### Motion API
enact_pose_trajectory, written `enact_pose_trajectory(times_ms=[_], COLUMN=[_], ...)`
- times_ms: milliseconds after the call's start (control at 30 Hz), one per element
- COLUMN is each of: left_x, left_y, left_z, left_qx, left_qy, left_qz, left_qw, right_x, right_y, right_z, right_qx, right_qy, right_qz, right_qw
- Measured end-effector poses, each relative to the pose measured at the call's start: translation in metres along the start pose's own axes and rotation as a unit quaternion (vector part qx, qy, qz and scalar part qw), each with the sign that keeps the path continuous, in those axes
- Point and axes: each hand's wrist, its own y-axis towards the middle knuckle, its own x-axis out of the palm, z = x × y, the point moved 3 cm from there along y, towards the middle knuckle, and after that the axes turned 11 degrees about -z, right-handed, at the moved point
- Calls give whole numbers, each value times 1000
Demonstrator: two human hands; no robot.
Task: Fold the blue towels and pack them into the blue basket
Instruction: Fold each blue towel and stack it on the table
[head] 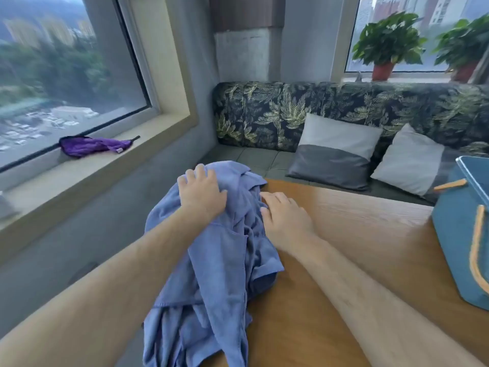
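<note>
**Clearance across the table**

Bare wooden table [370,234] between heaped blue towels [219,274] at left edge and blue basket [455,247] at right edge: open lane. Forearms [370,300] crossing near side. Beyond far edge, sofa [344,107] with two cushions [336,152].

Figure: no text, number, brand or sign is legible on any surface in view. The only candidate is a small pale tag [119,150] at the end of the crumpled purple cloth [87,146]. The cloth lies on the beige window sill [105,165], well apart from the left hand [202,193] and to its left. The tag is too small to read.
</note>
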Motion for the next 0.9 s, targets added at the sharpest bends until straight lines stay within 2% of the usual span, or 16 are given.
enact_pose_trajectory(times_ms=[67, 167, 233, 367, 433, 567, 633, 700, 733, 767, 833, 900], left_x=[7, 19, 15, -4, -10, -21, -28, -38, -42, -47, -50, -42], left_y=[0, 2, -2, -22, -36, -63, -75, -87, -92, -97, -99, -95], left_z=[-8, -13, -11, 0, 8, 37, 52, 69, 78, 87, 104, 125], left_qx=[-9, 38, 62, 95, 150, 250, 287, 326, 339, 340, 321, 319], left_qy=[0, -16, -82, -201, -278, -356, -380, -397, -409, -426, -457, -420], left_qz=[-48, -49, -30, 70, 94, 65, 47, 27, 12, -3, -31, -55], left_qw=[999, 998, 994, 972, 944, 898, 878, 857, 847, 839, 829, 848], right_x=[4, 12, 10, -3, -10, -20, -22, -23, -22, -22, -29, -38], right_y=[1, 8, 13, 22, 28, 26, 15, -1, -10, -20, -48, -81], right_z=[-3, -6, -9, -18, -21, -18, -8, 9, 21, 36, 68, 97], right_qx=[0, 10, 5, -25, 10, 74, 96, 112, 119, 131, 162, 194], right_qy=[21, 63, 102, 231, 349, 555, 599, 626, 631, 616, 545, 484], right_qz=[-7, -28, -23, 13, 0, -75, -67, -22, 11, 46, 111, 166], right_qw=[1000, 998, 995, 973, 937, 825, 792, 772, 766, 775, 815, 837])
